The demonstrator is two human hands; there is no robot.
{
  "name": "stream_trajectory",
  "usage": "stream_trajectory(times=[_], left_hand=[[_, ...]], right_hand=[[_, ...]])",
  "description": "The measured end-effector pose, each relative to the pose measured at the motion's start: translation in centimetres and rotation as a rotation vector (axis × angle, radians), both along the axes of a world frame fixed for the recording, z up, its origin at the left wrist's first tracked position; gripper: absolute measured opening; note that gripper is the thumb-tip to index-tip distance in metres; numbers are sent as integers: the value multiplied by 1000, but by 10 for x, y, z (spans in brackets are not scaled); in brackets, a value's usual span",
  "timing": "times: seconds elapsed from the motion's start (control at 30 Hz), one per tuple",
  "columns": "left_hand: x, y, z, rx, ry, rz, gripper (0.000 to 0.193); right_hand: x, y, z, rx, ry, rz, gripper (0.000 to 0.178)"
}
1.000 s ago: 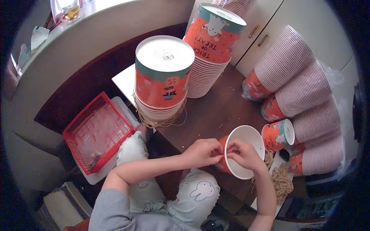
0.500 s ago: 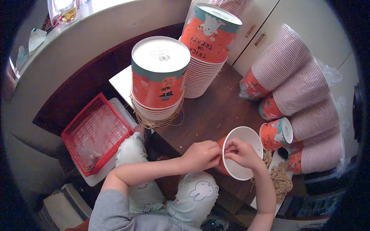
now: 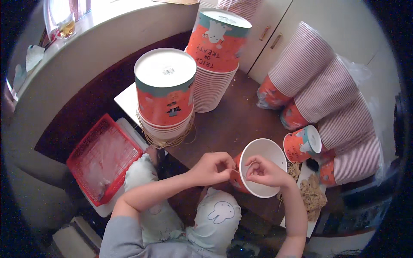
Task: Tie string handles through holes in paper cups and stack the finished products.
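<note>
A paper bucket (image 3: 263,191), orange outside and white inside, stands on the dark table with its mouth up. My left hand (image 3: 211,168) is at the bucket's left rim, outside it, thumb and fingers pinched on the end of a thin pale string (image 3: 235,171). Over the mouth, just inside the same rim, my right hand (image 3: 267,173) has its fingertips pinched together; whatever they hold is too small to make out. A small dark hole shows in the bucket's right inner wall. Beside the bucket lie bundles of tan twine (image 3: 313,194).
Two tall stacks of upturned buckets (image 3: 165,101) (image 3: 217,47) stand at the back left, the nearer one draped with twine loops. A small orange cup (image 3: 302,143) lies near wrapped cup stacks (image 3: 320,92) on the right. A red basket (image 3: 137,148) sits at the left.
Both hands have drawn slightly apart at the rim, and a bit of string shows between them. The whole view has shifted a little, and the bucket appears slightly further left.
</note>
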State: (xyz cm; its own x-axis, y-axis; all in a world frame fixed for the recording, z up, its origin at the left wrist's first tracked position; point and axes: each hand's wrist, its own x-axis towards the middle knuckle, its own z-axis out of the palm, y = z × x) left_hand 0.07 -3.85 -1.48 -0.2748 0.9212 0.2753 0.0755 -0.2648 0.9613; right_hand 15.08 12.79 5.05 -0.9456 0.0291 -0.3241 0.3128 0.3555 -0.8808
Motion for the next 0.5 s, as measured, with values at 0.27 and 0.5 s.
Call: stream_trajectory(times=[0.27,0.5], left_hand=[[-19,9,3,189,-750,-257,4],[-23,16,21,258,-998,-282,5]], right_hand=[[-4,-4,-3,265,32,-43,28],[-13,-6,-17,629,277,263,23]])
